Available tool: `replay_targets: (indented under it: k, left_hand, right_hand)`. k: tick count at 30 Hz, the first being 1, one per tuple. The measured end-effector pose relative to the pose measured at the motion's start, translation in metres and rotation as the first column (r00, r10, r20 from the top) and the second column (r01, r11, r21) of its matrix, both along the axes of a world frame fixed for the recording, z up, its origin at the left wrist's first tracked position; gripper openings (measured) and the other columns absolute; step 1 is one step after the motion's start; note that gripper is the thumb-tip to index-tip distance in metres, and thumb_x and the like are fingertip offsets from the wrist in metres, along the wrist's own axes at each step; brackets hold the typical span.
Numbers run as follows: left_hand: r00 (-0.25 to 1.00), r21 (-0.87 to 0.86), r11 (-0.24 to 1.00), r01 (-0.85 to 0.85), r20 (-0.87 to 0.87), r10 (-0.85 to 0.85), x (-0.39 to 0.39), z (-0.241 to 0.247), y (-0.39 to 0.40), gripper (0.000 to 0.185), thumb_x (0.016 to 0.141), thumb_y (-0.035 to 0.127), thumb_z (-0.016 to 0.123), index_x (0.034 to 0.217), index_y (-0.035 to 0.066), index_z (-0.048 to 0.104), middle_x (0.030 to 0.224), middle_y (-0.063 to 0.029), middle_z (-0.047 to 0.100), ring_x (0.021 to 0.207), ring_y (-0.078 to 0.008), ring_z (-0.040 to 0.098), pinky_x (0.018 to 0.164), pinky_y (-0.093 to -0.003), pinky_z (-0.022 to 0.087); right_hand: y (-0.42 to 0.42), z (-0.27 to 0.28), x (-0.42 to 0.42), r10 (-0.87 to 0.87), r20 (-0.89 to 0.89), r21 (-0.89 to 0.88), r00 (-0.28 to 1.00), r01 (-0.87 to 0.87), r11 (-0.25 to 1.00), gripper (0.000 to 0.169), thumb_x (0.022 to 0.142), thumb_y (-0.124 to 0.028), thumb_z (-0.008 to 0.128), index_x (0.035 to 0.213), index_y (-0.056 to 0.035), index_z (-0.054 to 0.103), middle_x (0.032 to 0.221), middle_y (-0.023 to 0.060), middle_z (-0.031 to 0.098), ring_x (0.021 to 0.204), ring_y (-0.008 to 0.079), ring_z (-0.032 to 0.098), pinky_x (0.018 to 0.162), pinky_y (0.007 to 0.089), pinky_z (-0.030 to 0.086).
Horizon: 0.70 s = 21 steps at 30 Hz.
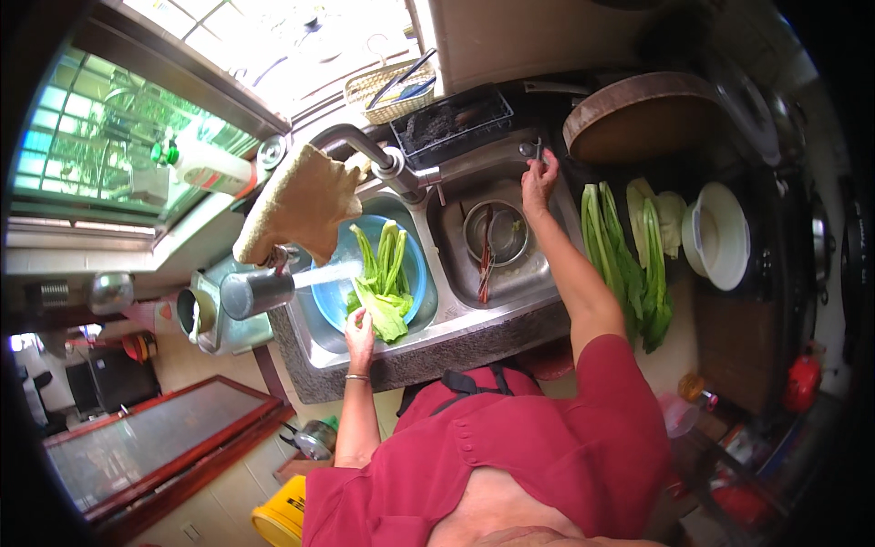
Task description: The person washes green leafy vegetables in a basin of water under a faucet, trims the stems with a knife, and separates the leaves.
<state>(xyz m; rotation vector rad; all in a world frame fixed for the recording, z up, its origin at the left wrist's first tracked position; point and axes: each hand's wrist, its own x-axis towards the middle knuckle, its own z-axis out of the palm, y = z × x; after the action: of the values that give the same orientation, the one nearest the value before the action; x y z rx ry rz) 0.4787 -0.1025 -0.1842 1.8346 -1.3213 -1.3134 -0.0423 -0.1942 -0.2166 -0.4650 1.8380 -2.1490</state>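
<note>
A blue plastic basin [418, 273] sits in the left sink bowl with leafy green vegetables [386, 304] in it, their pale stalks pointing away from me. My left hand [360, 336] is at the basin's near side, its fingers pinching the edge of a leaf. Water [328, 275] runs into the basin from a cylindrical tap filter [256, 294]. A tan cloth [304, 198] drapes over the curved faucet [400, 171]. Past the right sink bowl's far corner, my right hand [540, 179] grips a small metallic thing, too small to name, beside a round metal knob [526, 149].
The right bowl holds a round metal strainer or pan [468, 239] with reddish sticks [486, 253]. More leafy greens [612, 253] lie on the right counter, near a white bowl [716, 236] and a round wooden board [636, 123]. Behind the sink stand a black wire-edged tray [451, 123] and a woven basket [372, 89].
</note>
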Motion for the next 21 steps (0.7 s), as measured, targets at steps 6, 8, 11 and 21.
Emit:
replay_targets:
  k: [6, 8, 11, 21]
  left_hand:
    - [0.994, -0.023, 0.996, -0.092, 0.06, 0.093, 0.035, -0.022, 0.019, 0.026, 0.093, 0.017, 0.065, 0.114, 0.001, 0.066, 0.106, -0.009, 0.07, 0.091, -0.0161, 0.065, 0.081, -0.03, 0.052]
    - [0.995, -0.064, 0.996, -0.055, 0.083, 0.06, 0.031, -0.02, 0.011, 0.027, 0.092, 0.018, 0.066, 0.114, 0.001, 0.067, 0.106, -0.0106, 0.071, 0.094, -0.0162, 0.065, 0.082, -0.0297, 0.052]
    - [0.992, -0.036, 0.996, -0.077, 0.094, 0.08, 0.03, -0.026, -0.005, 0.031, 0.092, 0.021, 0.064, 0.116, 0.001, 0.066, 0.108, -0.0138, 0.071, 0.098, -0.0212, 0.067, 0.087, -0.0321, 0.052]
    - [0.953, 0.049, 0.998, 0.034, 0.3, -0.047, 0.031, -0.062, -0.111, 0.032, 0.091, 0.027, 0.063, 0.106, -0.001, 0.068, 0.099, -0.0191, 0.072, 0.093, -0.028, 0.068, 0.086, -0.0377, 0.051]
  right_hand:
    - [-0.024, 0.012, 0.008, 0.024, 0.228, 0.041, 0.973, -0.034, 0.999, 0.044, 0.097, -0.005, 0.049, 0.138, -0.0145, 0.036, 0.096, 0.0082, 0.059, 0.05, 0.0139, 0.052, 0.038, 0.0268, 0.042]
    - [-0.023, 0.021, -0.002, 0.054, 0.189, 0.156, 0.981, -0.084, 0.984, 0.046, 0.099, -0.008, 0.047, 0.142, -0.0163, 0.033, 0.095, 0.0093, 0.062, 0.052, 0.0145, 0.053, 0.04, 0.0268, 0.044]
    - [-0.033, 0.028, -0.017, 0.066, 0.183, 0.339, 0.981, -0.127, 0.932, 0.044, 0.102, -0.017, 0.046, 0.144, -0.0191, 0.033, 0.09, 0.0085, 0.064, 0.054, 0.0143, 0.057, 0.041, 0.0263, 0.045]
    - [-0.039, 0.059, -0.028, 0.409, -0.206, 0.874, 0.889, -0.021, 0.485, 0.068, 0.092, -0.024, 0.052, 0.153, -0.0139, 0.025, 0.085, 0.0179, 0.069, 0.058, 0.0245, 0.066, 0.05, 0.0363, 0.052]
